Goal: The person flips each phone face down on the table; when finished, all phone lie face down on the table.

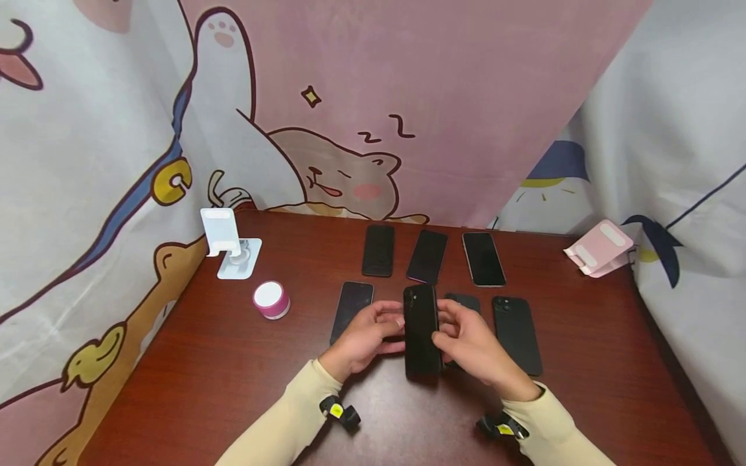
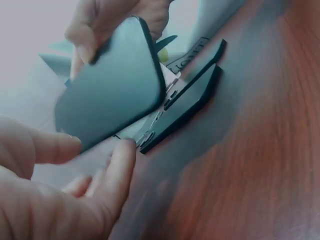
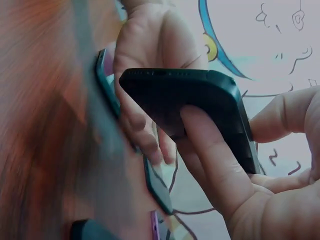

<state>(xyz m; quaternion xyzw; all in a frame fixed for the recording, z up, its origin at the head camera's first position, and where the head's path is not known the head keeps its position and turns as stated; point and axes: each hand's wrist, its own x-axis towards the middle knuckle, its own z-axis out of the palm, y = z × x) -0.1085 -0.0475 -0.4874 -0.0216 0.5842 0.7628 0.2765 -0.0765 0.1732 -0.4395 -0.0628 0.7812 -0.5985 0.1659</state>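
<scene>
A black smartphone (image 1: pixel 421 333), its camera lenses facing up, is held above the table between both hands in the head view. My right hand (image 1: pixel 474 343) grips it by the right edge, thumb on the back. In the right wrist view that thumb lies across the phone (image 3: pixel 200 90), with other fingers on its far side. My left hand (image 1: pixel 367 336) is at the phone's left edge with fingers apart. In the left wrist view, the left hand's fingertips (image 2: pixel 72 145) are right at the phone's lower edge. A phone (image 1: pixel 463 301) is partly hidden behind the right hand.
Phones lie at the back: a left one (image 1: pixel 378 250), a middle one (image 1: pixel 427 257) and a right one (image 1: pixel 484 259). Nearer are a phone (image 1: pixel 353 303) and a camera-side-up phone (image 1: pixel 517 335). A white stand (image 1: pixel 237 249), pink-and-white round container (image 1: pixel 271 299) and pink stand (image 1: pixel 600 248) flank them.
</scene>
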